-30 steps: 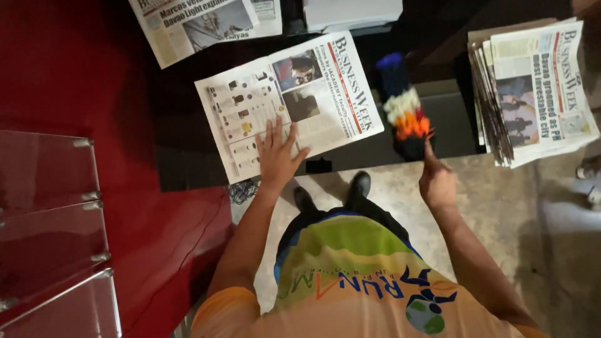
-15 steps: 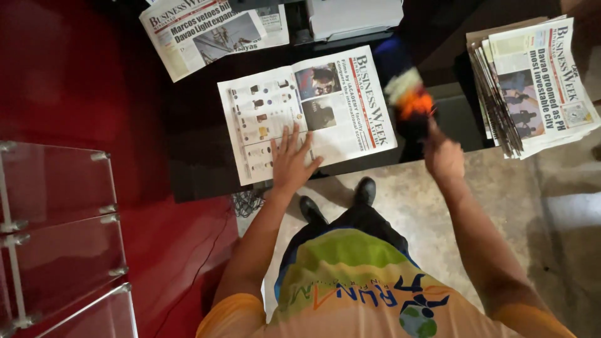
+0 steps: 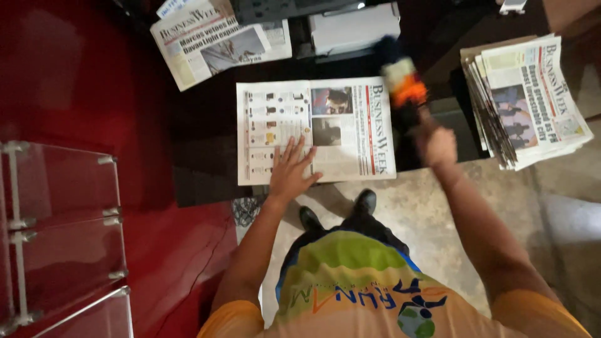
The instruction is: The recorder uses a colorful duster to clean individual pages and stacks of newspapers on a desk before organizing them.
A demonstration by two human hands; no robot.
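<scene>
One dark glossy tabletop (image 3: 206, 156) carries an open printed newspaper (image 3: 338, 112) — the left hand (image 3: 289, 172) lies flat on its near edge, fingers spread wide. The right hand (image 3: 438, 145), just beside the paper, is closed around a blurred multicoloured feather duster (image 3: 402, 87) — raised above the tabletop.

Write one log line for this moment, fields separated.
left hand: flat on newspaper | right hand: gripping multicoloured duster | newspaper stack: at right

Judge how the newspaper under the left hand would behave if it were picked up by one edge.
The newspaper is thin folded sheets lying flat, so it would probably droop. The left hand presses flat on it; unpinned, it would likely slide on the glossy dark table.
</scene>
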